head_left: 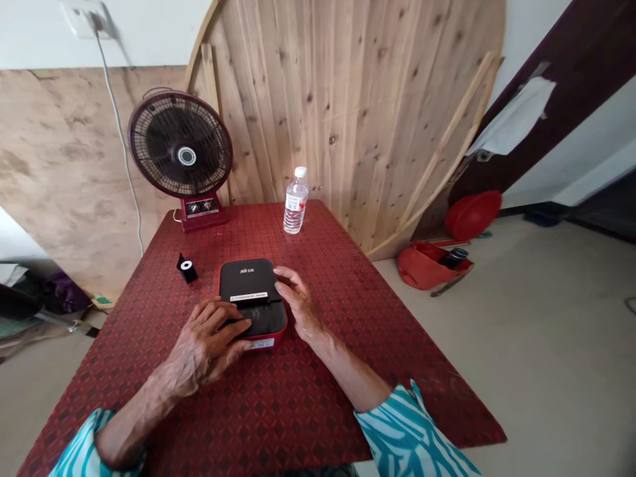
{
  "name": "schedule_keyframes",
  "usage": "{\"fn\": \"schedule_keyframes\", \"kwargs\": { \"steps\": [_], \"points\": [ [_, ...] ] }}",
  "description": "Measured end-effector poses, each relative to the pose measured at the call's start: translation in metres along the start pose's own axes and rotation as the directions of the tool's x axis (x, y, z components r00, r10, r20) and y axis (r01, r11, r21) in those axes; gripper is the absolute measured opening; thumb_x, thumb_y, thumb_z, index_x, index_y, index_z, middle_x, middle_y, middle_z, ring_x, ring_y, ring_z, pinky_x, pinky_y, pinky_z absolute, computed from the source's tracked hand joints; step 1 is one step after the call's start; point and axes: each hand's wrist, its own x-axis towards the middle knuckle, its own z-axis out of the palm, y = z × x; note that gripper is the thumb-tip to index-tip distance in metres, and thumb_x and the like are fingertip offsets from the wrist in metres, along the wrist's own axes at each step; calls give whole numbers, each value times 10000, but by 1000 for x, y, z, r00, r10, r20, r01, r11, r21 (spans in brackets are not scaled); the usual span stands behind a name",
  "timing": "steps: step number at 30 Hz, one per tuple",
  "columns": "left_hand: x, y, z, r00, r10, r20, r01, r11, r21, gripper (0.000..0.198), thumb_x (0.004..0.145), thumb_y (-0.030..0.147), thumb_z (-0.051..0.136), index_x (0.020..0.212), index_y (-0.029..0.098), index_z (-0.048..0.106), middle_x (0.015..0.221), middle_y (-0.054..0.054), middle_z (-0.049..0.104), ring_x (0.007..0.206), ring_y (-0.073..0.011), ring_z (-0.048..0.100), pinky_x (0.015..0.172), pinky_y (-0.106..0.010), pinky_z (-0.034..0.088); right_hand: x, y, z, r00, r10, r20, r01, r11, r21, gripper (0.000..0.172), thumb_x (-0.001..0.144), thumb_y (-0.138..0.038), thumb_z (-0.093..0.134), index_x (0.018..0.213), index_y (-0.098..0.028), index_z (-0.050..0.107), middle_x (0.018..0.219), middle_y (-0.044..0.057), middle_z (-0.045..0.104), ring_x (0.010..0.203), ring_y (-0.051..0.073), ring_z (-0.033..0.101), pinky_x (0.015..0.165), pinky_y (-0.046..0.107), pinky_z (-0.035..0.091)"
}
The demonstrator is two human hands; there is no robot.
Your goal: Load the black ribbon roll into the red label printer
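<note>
A small label printer (248, 281) with a black top and red sides lies on the table in front of me. A printed white strip (249, 297) runs across its top, along the step between the lid and the lower near part. My left hand (211, 334) grips the printer's near left corner, fingers over the top and thumb at the front edge. At the right edge of the lid, the thumb and fingertips of my right hand (299, 301) press against it. Left of the printer stands a small black holder with a white roll (187, 267), touched by neither hand.
The red patterned table (348, 318) carries a dark red fan (181, 152) at the back left and a clear water bottle (295, 205) at the back. Behind it leans a large round wooden board (358, 99). A red bag (427, 265) sits on the floor to the right.
</note>
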Motion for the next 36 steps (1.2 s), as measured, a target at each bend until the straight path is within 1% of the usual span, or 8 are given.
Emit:
{"fn": "schedule_keyframes", "kwargs": {
  "steps": [3,7,9,13,16,22,32,36],
  "points": [
    [2,-13,-1,962,-265,-69,251,954,-166,219,944,305,513,1035,208,688,937,-74,705,905,-206,644,791,-337,506,-2,2,3,997,79,6,-79,993,85,302,710,-338,700,1006,-282,677,1052,1,694,1013,209,617,959,382,449],
    [8,-39,8,695,-719,-35,644,642,-416,365,806,479,642,1031,191,637,865,-47,680,750,-192,632,697,-323,505,-2,1,6,991,132,2,-131,982,135,308,696,-324,705,999,-282,674,980,-17,714,902,192,639,864,352,484],
    [11,-48,14,583,-808,88,706,451,-546,517,702,513,712,1080,176,607,822,-23,643,703,-184,611,652,-313,489,-3,2,6,988,152,2,-151,978,145,308,697,-326,702,1001,-282,672,947,-23,717,847,185,640,817,342,491],
    [14,-48,21,477,-820,316,694,131,-708,678,622,489,768,1173,155,554,795,1,603,706,-176,596,620,-285,451,-3,6,4,991,137,8,-137,985,103,319,727,-342,673,1041,-286,661,982,-15,711,883,194,638,840,359,493],
    [14,-43,21,466,-816,342,645,49,-763,700,614,433,800,1201,155,538,813,12,593,739,-160,591,662,-274,450,-3,10,1,998,65,18,-66,997,26,320,757,-348,648,1072,-295,654,1108,-1,692,1049,216,612,939,388,473],
    [13,-41,23,486,-822,297,593,61,-803,653,623,384,813,1183,161,560,794,31,567,715,-132,568,647,-256,449,-4,20,0,1000,10,12,-10,1000,9,333,788,-373,629,1112,-297,643,1234,7,657,1173,232,573,1008,411,449],
    [4,-35,16,575,-818,9,602,416,-682,385,722,500,737,946,188,713,850,-32,666,808,-188,596,770,-307,460,-7,48,-5,995,98,-33,-95,993,75,429,791,-529,619,1150,-296,649,1285,8,647,1221,251,556,1004,412,442],
    [-1,-39,9,549,-835,32,635,392,-666,407,726,538,717,927,185,692,700,0,616,682,-167,562,680,-294,438,-6,50,-6,996,87,-19,-85,994,71,414,809,-517,617,1157,-295,654,1257,12,665,1179,243,580,972,400,459]
  ]
}}
